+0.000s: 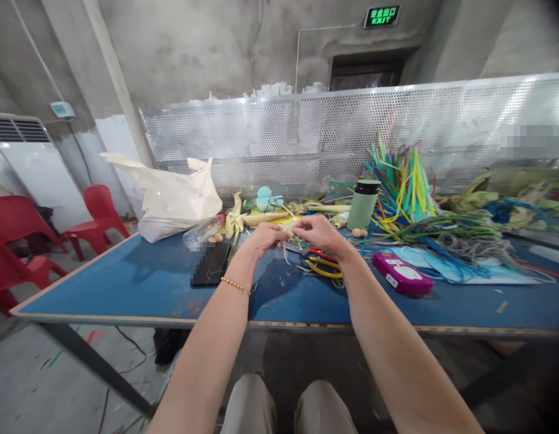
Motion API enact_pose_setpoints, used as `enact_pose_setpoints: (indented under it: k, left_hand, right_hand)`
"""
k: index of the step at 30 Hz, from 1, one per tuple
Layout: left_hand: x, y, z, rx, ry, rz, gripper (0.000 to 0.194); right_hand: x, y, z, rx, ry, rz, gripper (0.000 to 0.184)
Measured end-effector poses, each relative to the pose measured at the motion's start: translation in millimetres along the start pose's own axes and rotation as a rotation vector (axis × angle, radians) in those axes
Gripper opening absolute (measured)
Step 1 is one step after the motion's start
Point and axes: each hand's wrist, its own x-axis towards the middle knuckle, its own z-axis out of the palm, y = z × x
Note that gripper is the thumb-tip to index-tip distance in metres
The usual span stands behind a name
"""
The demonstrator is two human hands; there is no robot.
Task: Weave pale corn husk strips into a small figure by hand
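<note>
Above the middle of the blue table [138,289], both my hands pinch a thin pale strip that looks like corn husk [286,252]. My left hand [265,239], below a wrist with a gold bead bracelet [236,286], is closed on one part of it. Fingers of my right hand [322,234] grip the strip close by, and a loose end hangs down between the hands. Beneath my right hand lie cutting tools with yellow and red handles [323,267], partly covered. Corn husks [234,218] lie just behind my hands.
A dark flat tablet [210,266], a clear bottle [200,235] and a cream bag [177,199] are on the left. To the right stand a green jar [364,208], colourful strips [408,187], a purple box [402,274] and coiled cords [464,247]. A perforated metal screen [261,138] runs behind.
</note>
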Motion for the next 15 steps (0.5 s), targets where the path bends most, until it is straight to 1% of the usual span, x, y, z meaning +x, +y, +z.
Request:
enact_pose_setpoints:
  k: [5, 10, 15]
  left_hand:
    - [0.2, -0.4, 0.5, 0.002, 0.009, 0.004, 0.02]
    - [-1.1, 0.5, 0.8, 0.014, 0.001, 0.004, 0.019]
    - [-1.7, 1.1, 1.0, 0.016, 0.004, 0.008, 0.02]
  right_hand:
    - [-1.2, -2.7, 1.4, 0.011, -0.02, 0.007, 0.026]
    - [-1.1, -2.6, 0.4, -0.011, 0.033, -0.002, 0.026]
    - [-1.2, -4.1, 1.0, -0.023, 0.009, 0.005, 0.025]
